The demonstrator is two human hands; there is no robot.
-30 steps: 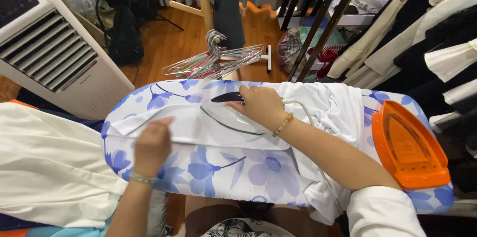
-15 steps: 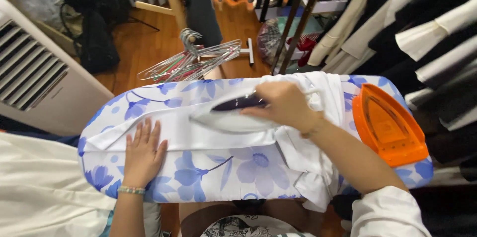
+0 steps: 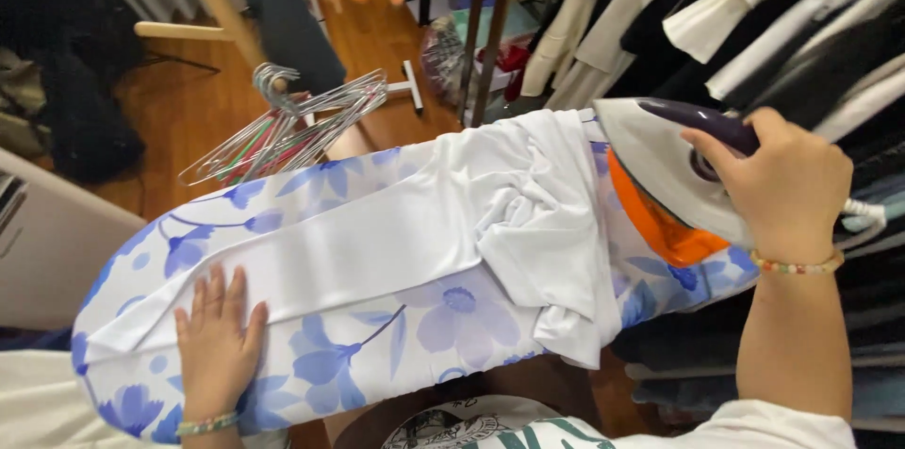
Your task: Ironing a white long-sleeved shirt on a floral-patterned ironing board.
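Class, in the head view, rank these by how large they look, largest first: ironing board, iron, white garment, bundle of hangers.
1. Ironing board
2. White garment
3. Iron and hangers look alike in size; the iron is nearer the camera, so unranked.

Orange iron rest (image 3: 665, 223) mostly hidden under iron (image 3: 674, 176). Iron's handle partly covered by right hand (image 3: 782, 180); cord (image 3: 863, 213) runs off right edge. Left hand (image 3: 215, 341) cut at wrist by bottom edge. White garment (image 3: 528, 213) bunched, shape unclear. Hangers (image 3: 283, 129) tangled, count unreadable. Grey appliance (image 3: 38, 251) cropped at left edge.
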